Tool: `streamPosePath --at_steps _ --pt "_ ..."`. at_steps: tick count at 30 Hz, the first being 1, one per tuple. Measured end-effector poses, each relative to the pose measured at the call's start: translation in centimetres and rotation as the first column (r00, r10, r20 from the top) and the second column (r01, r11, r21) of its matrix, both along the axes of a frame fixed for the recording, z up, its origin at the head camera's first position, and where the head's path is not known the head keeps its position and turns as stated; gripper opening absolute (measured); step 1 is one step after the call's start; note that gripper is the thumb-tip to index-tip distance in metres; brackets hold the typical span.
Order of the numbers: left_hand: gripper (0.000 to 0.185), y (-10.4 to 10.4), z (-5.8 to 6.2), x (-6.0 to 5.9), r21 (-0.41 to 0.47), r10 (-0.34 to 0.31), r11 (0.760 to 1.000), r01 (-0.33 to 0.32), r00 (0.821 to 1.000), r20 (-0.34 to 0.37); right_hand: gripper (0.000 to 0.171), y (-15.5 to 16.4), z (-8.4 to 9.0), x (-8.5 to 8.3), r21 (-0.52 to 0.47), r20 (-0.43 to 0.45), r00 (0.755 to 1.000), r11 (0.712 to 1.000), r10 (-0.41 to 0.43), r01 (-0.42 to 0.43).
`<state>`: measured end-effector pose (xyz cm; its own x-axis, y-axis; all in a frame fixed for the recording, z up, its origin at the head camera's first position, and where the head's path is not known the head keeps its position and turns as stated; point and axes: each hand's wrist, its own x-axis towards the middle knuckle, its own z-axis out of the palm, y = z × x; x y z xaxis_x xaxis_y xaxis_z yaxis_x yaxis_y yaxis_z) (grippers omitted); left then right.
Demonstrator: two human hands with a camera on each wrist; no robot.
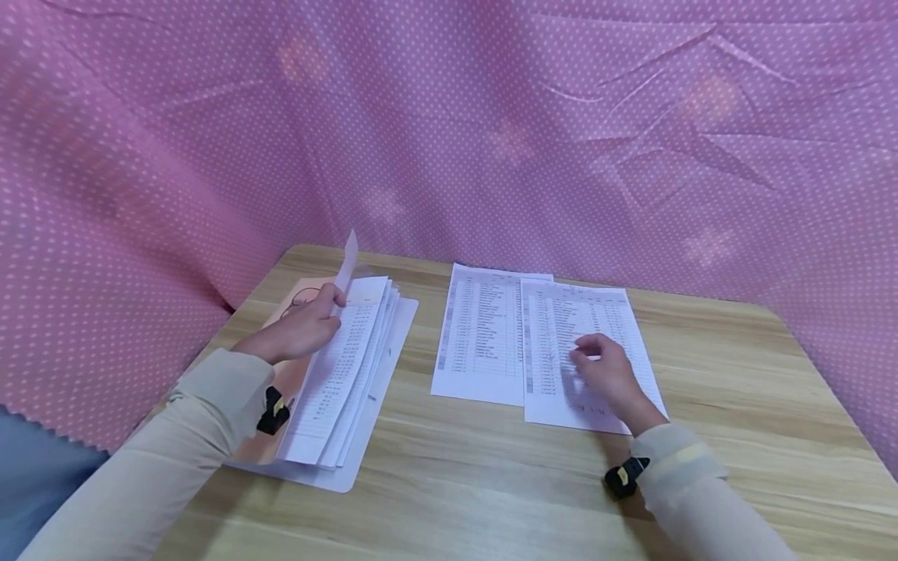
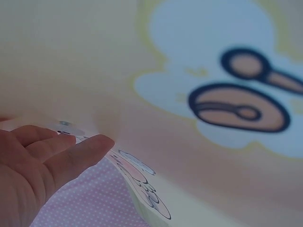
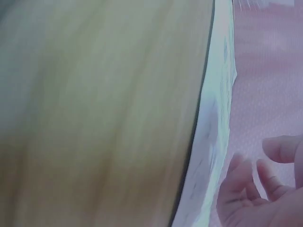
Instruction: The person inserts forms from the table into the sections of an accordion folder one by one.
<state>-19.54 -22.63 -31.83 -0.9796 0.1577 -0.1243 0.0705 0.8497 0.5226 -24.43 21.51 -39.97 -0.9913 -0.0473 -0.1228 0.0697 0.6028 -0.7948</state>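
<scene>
Hanging behind and around everything is the pink white-dotted cloth backdrop [image 1: 491,117], and below it lies the light wooden tabletop [image 1: 491,483]. On its left side lies an open pale plastic folder with a peach cartoon-printed cover [image 1: 330,467], and a fanned stack of white printed sheets [image 1: 344,366] rests in it. To the right, near the centre, two separate white printed list sheets lie flat and overlap at one edge: the left loose sheet [image 1: 477,335] and the right loose sheet [image 1: 596,312].

The left hand [image 1: 298,327] has its fingers curled on the top page of the stack, and one page stands lifted [image 1: 347,261] just above the thumb. The right hand [image 1: 606,370] rests on the right loose sheet with fingers loosely bent, pressing it down and gripping nothing.

To do this step well, I judge that only one page should be lifted at a time, by its upper edge, while the stack below stays square. The right hand should hold its sheet flat so it does not slide over its neighbour.
</scene>
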Motion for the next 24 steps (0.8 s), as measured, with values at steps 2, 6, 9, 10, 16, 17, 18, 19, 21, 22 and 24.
streamPosePath --at_steps 2,6,9,10,16,17,18,19,21,22,24 --pt "0.029 0.0 0.0 0.0 0.000 0.000 1.000 0.000 1.000 -0.002 0.036 0.7 -0.1 0.0 0.023 0.014 1.000 1.000 -0.016 0.016" --pt "0.029 0.1 0.0 0.0 0.004 -0.002 1.000 0.003 1.000 -0.011 0.036 1.7 -0.3 0.1 0.084 0.002 1.000 0.996 -0.031 0.031" --pt "0.029 0.1 -0.1 0.0 0.004 -0.007 1.000 0.007 1.000 -0.016 0.036 2.4 -0.4 0.1 0.127 -0.022 0.999 0.991 -0.037 0.040" --pt "0.029 0.1 -0.1 0.0 0.003 -0.008 1.000 0.008 1.000 -0.014 0.036 2.6 -0.4 0.1 0.136 -0.025 0.999 0.990 -0.038 0.042" --pt "0.029 0.1 -0.1 0.1 0.005 -0.011 1.000 0.011 1.000 -0.010 0.042 4.3 -0.4 0.3 0.195 -0.025 0.999 0.980 -0.039 0.043" --pt "0.029 0.1 -0.1 0.1 0.008 -0.011 1.000 0.011 1.000 -0.010 0.043 4.6 -0.4 0.3 0.202 -0.019 0.999 0.978 -0.043 0.046" --pt "0.029 0.1 0.0 0.1 0.008 -0.011 1.000 0.011 1.000 -0.012 0.044 4.9 -0.4 0.3 0.209 -0.015 0.999 0.977 -0.047 0.049" --pt "0.030 0.1 0.0 0.1 0.007 -0.011 1.000 0.011 1.000 -0.012 0.045 5.1 -0.4 0.3 0.215 -0.008 0.999 0.975 -0.051 0.052" --pt "0.030 0.1 0.0 0.1 0.012 -0.010 1.000 0.010 1.000 -0.006 0.047 5.6 -0.3 0.3 0.233 0.001 0.998 0.971 -0.059 0.058" --pt "0.030 0.1 0.0 0.1 0.013 -0.010 1.000 0.010 1.000 -0.003 0.048 5.9 -0.3 0.3 0.246 -0.003 0.998 0.968 -0.058 0.058" --pt "0.030 0.1 -0.1 0.1 0.015 -0.012 1.000 0.012 1.000 0.003 0.048 6.4 -0.3 0.2 0.278 -0.018 0.998 0.959 -0.057 0.060"
